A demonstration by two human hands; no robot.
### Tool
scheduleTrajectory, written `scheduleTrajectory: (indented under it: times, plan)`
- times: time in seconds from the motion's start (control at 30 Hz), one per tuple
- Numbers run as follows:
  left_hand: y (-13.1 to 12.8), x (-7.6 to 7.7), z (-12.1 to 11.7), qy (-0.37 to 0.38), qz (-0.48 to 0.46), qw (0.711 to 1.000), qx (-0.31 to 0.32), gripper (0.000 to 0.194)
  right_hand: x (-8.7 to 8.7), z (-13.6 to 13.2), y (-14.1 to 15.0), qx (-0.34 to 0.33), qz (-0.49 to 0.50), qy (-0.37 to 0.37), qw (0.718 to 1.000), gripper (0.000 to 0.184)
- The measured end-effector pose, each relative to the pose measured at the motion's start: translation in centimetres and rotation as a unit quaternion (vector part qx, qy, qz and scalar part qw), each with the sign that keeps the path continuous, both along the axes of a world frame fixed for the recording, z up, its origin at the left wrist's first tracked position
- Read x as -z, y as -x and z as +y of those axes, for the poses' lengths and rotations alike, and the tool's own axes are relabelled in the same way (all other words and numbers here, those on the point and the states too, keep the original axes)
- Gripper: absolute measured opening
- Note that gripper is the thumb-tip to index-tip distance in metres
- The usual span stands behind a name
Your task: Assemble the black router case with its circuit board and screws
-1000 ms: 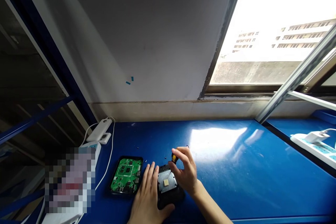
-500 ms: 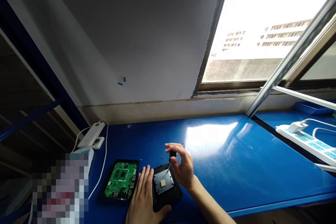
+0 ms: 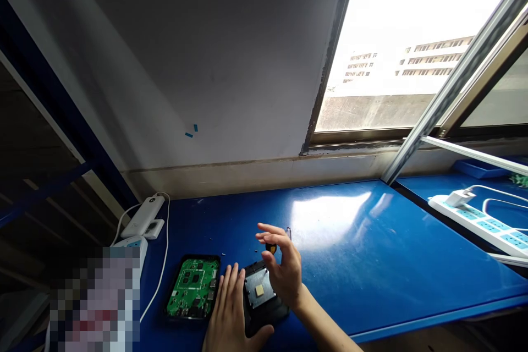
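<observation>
On the blue table lies a black plastic casing half with a silver metal plate fixed in it. A small beige square pad sits on the plate. My left hand lies flat along the casing's left edge, fingers straight and thumb spread at the near side. Above the casing's far right part, my right hand has a screwdriver with a black and yellow handle between thumb and fingers. Its tip is hard to make out. Left of my left hand lies another black casing half holding a green circuit board.
Several tiny screws lie beyond the casings. A metallic object shows just behind my right hand. At the left are a white power bank-like box and a white cable. A power strip lies at the right, past a metal post.
My right hand's fingers have opened out a little around the screwdriver handle. My left hand stays on the casing. The whole view has shifted slightly.
</observation>
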State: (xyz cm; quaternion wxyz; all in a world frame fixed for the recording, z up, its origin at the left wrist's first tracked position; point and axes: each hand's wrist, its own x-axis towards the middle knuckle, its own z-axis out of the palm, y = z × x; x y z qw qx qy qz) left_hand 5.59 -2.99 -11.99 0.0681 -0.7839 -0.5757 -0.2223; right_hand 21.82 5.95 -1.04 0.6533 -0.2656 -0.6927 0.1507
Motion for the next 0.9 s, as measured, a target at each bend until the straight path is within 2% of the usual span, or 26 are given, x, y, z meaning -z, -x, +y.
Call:
scheduleTrajectory:
  times: [0.07, 0.13, 0.23, 0.37, 0.47, 0.57, 0.67, 0.8, 0.9]
  plan:
    - [0.0, 0.1, 0.0, -0.001, -0.007, 1.0, 0.003, 0.112, -0.5, -0.1, 0.0, 0.073, -0.001, -0.002, 0.997, 0.005]
    - [0.1, 0.4, 0.1, -0.009, -0.015, 1.0, 0.01, 0.112, -1.0, -0.3, 0.0, 0.109, -0.004, 0.018, 0.994, 0.006]
    - [0.2, 1.1, 0.4, -0.017, -0.023, 0.999, 0.016, 0.111, -1.1, -0.7, 0.2, 0.062, 0.006, 0.065, 0.996, 0.018]
    - [0.0, 2.1, 0.7, -0.019, -0.036, 0.999, 0.015, 0.109, -0.9, -1.1, 0.6, 0.006, 0.082, 0.141, 0.987, 0.022]
    - [-0.7, 2.5, 0.7, -0.02, -0.056, 0.998, -0.005, 0.107, -1.0, -1.2, 1.2, -0.003, 0.138, 0.175, 0.975, 0.025]
    - [-1.4, 2.6, 0.6, -0.028, -0.075, 0.996, -0.029, 0.11, -1.2, -1.2, 1.7, 0.011, 0.154, 0.187, 0.97, 0.027]
    - [-1.8, 2.3, 0.6, -0.038, -0.07, 0.996, -0.037, 0.108, -1.2, -1.0, 1.8, 0.05, 0.12, 0.169, 0.977, 0.022]
    - [-1.8, 1.9, 0.5, -0.039, -0.058, 0.997, -0.04, 0.098, -1.5, -1.3, 1.2, 0.1, 0.022, 0.08, 0.992, 0.004]
    - [-1.8, 1.8, 0.4, -0.033, -0.061, 0.997, -0.044, 0.099, -1.9, -1.7, 0.6, 0.099, -0.042, 0.038, 0.993, 0.014]
